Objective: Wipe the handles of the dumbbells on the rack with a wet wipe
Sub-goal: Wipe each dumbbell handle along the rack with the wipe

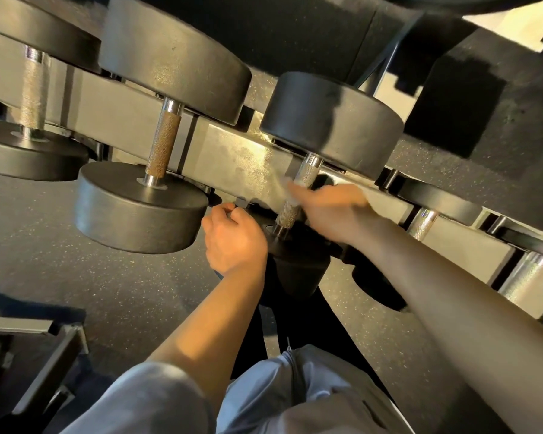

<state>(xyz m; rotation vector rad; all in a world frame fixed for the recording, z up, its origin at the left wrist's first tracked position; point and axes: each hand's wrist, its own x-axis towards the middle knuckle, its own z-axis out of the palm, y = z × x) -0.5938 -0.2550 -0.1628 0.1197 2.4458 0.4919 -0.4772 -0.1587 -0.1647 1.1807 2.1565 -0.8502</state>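
Note:
Black dumbbells lie across a grey metal rack (232,155). My right hand (329,208) grips the knurled silver handle (308,173) of the middle dumbbell (333,123), pressing a white wet wipe (290,183) round it. My left hand (232,239) is curled into a fist beside that dumbbell's near head (295,264), close to the rack's front edge; whether it touches or holds anything is hidden. To the left lies a bigger dumbbell (173,57) with a rusty brown handle (165,145). Further left another knurled handle (33,95) shows.
More silver handles (423,223) lie on the rack to the right. A black speckled rubber floor (76,270) spreads below. A metal frame (54,355) stands at the lower left. My grey sleeves and dark trousers fill the bottom.

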